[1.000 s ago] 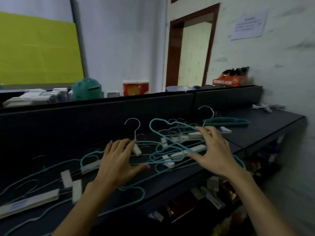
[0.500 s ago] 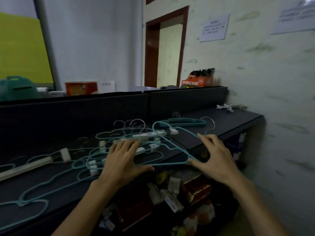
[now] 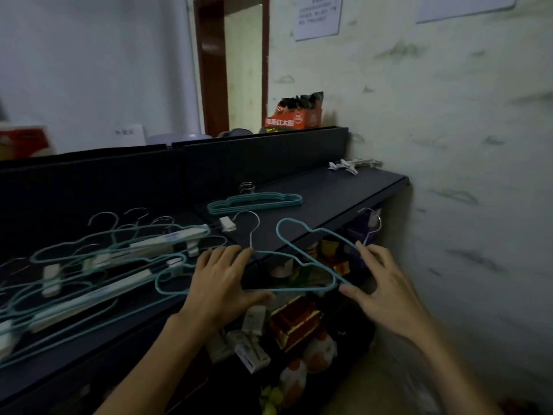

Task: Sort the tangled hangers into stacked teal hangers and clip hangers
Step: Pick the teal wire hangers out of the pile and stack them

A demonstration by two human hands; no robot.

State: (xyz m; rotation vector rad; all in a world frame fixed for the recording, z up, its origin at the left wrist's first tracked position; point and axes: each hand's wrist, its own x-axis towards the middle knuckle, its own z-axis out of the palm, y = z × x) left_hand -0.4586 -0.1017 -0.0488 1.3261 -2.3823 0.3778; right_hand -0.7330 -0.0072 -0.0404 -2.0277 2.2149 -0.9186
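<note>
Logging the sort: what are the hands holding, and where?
Each hand holds a teal hanger: left hand at the neck below the hook, right hand near its hook end.

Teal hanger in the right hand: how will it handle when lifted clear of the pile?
Teal hanger is thin coated wire keeping its shape, so probably stiff and light. Its hook may snag. The right hand pinches one side, so it could swing.

Teal hangers (image 3: 254, 202) with silver hooks (image 3: 250, 227), white clip hangers (image 3: 167, 239), dark navy worktop (image 3: 338, 190), orange-red box (image 3: 294, 119).
</note>
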